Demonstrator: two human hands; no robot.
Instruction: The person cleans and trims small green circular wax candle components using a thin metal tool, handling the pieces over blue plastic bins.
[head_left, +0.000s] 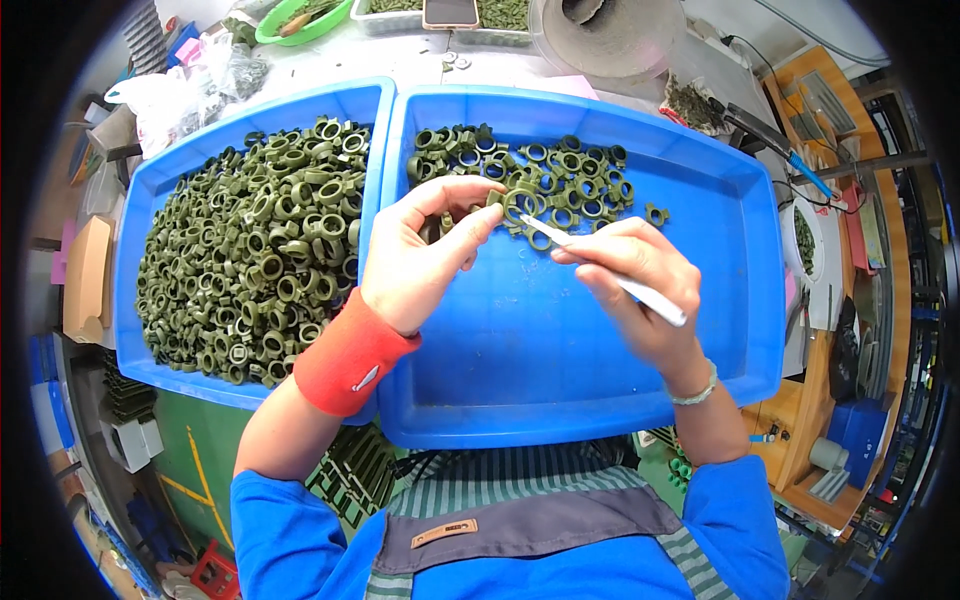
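My left hand (416, 247), with a red wristband, pinches an olive-green plastic ring (509, 207) between thumb and fingertips. More green ring parts (447, 220) show behind the thumb, tucked in the curled fingers. In my right hand (645, 274) is a slim white-handled trimming tool (652, 298), probably a hobby knife. Its pointed tip meets the held ring or lies just in front of it. Both hands are above the right blue plastic tray (585, 424), where loose ring parts (570, 163) lie along the far left side. Small green shavings (532, 274) dot its floor.
On the left, another blue tray (247, 397) is heaped with similar rings (247, 247). Behind the trays are a phone (450, 13), a green basin (319, 28), a plastic bag (187, 94) and a large round container (607, 45). A blue-handled tool (810, 174) lies right.
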